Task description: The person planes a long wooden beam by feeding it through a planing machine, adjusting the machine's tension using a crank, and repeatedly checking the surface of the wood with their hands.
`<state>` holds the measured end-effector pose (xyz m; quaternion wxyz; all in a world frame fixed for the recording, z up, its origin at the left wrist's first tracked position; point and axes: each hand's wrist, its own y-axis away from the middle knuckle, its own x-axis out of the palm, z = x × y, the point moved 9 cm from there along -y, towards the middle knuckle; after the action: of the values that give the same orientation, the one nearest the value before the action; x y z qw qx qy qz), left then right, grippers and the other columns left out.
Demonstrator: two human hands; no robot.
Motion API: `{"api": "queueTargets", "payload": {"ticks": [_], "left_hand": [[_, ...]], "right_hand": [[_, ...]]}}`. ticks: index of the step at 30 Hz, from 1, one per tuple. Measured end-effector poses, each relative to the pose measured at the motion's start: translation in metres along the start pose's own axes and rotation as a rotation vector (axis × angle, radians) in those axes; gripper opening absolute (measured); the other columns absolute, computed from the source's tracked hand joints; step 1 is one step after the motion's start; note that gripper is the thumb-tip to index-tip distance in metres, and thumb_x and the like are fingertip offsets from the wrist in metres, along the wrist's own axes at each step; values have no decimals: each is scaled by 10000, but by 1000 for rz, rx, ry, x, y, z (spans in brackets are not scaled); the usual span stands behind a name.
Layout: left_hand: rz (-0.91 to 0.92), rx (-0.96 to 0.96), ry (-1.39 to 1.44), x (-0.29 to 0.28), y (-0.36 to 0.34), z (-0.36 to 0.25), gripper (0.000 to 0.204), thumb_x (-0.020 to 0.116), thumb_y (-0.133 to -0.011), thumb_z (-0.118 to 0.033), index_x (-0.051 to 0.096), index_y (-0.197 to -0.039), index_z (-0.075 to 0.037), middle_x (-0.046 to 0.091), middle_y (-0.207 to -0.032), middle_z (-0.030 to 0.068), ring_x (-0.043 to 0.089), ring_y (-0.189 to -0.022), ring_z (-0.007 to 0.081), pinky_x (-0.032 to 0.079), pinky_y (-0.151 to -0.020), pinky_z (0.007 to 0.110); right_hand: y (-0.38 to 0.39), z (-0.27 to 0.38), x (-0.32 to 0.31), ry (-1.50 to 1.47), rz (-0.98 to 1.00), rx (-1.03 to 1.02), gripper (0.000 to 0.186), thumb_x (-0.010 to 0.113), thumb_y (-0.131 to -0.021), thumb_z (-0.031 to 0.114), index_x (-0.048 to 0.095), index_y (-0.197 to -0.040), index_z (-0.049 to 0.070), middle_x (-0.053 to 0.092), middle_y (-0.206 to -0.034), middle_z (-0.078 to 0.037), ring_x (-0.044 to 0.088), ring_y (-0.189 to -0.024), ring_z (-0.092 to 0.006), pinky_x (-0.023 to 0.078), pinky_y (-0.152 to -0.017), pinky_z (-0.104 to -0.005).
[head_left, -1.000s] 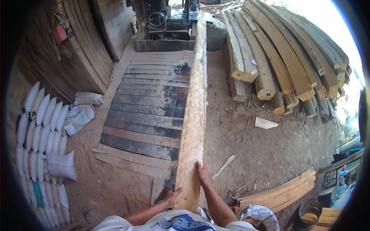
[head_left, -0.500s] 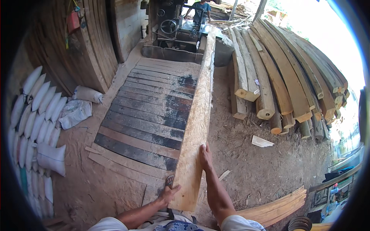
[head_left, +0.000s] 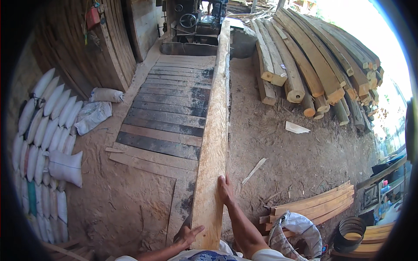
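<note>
A long, pale sawn timber beam (head_left: 213,139) stretches away from my body, its far end resting by a dark machine with a handwheel (head_left: 188,20). My left hand (head_left: 189,236) grips the beam's left edge close to its near end, the thumb lying over the top face. Further along, my right hand (head_left: 226,189) holds the right edge, thumb on top and the other fingers hidden beneath or behind the wood.
Dark floor boards (head_left: 170,104) dusted with sawdust lie left of the beam. Stacked timbers (head_left: 300,56) fill the far right. White sacks (head_left: 48,135) are piled left. Near right are sawn planks (head_left: 318,204), a white sack (head_left: 296,235) and a black metal coil (head_left: 349,234).
My view has moved back from the machine, so the near-right planks, sack and coil show more. Both hands still grip the beam. The person beyond the machine is now mostly out of sight.
</note>
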<state>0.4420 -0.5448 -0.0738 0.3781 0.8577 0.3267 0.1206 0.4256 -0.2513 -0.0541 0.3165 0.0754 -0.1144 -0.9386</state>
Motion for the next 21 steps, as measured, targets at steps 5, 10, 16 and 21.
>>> {"api": "queueTargets", "payload": {"ticks": [5,10,16,21], "left_hand": [[-4,-217,-103,-2,35,54,600,773,-714,-536,718,-893,35,673,-699,121,605,-557,173,479,-530,325],[-31,-89,18,-7,18,32,574,803,-684,-519,720,-808,35,641,-626,89,559,-480,160,448,-469,324],[10,-104,46,-15,-39,10,558,794,-728,-446,689,-1046,1,684,-795,67,568,-580,145,463,-560,304],[43,-179,-38,-23,-70,-37,544,775,-764,-407,671,-1132,-20,699,-836,64,584,-611,134,468,-575,297]], "right_hand": [[43,-41,-2,-61,-10,147,637,481,-991,339,275,-1478,-15,576,-1212,-93,515,-1038,-119,415,-906,-243],[13,-58,-4,22,-52,44,653,494,-991,326,244,-1489,-13,567,-1219,-79,514,-1039,-121,416,-907,-245],[-42,-31,16,-35,9,134,653,489,-994,329,241,-1485,-24,492,-1376,-140,461,-1219,-173,349,-1030,-278],[-89,2,27,-51,-3,110,658,495,-994,335,245,-1483,-27,487,-1382,-137,461,-1224,-177,345,-1035,-276]]}}
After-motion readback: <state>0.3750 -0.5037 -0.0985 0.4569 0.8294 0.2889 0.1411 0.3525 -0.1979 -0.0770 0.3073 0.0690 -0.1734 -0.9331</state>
